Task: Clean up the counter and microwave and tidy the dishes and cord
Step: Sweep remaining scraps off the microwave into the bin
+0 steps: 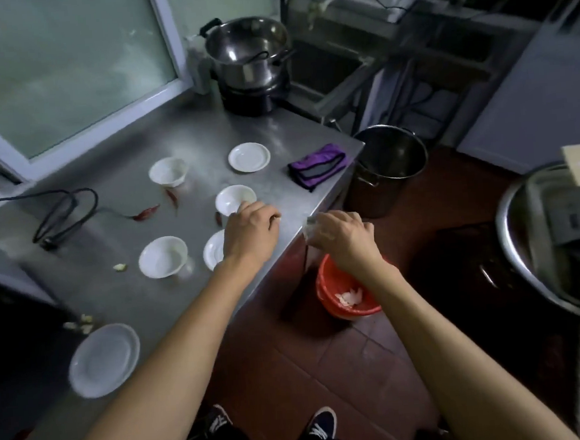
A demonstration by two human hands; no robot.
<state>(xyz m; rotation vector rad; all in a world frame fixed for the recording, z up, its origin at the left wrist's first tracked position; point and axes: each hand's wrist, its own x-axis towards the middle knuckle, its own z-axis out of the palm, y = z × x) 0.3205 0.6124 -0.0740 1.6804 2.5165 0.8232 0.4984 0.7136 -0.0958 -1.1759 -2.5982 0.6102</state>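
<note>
My left hand [251,231] rests curled at the steel counter [190,141] edge, fingertips hidden, grip unclear; small white ceramic bowl [234,198] touches just beyond it. Right hand [341,235] pinches a blurry pale scrap [309,226] off the edge, round orange plastic bin [347,293] directly below, so I'd drop there

The dull stainless-steel counter [143,298] filled the frame's left half. On it lay 6 white ceramic dishes [162,256], a looped black cord [65,215], dried red chillies [146,212] and a folded purple cloth [317,164].
</note>
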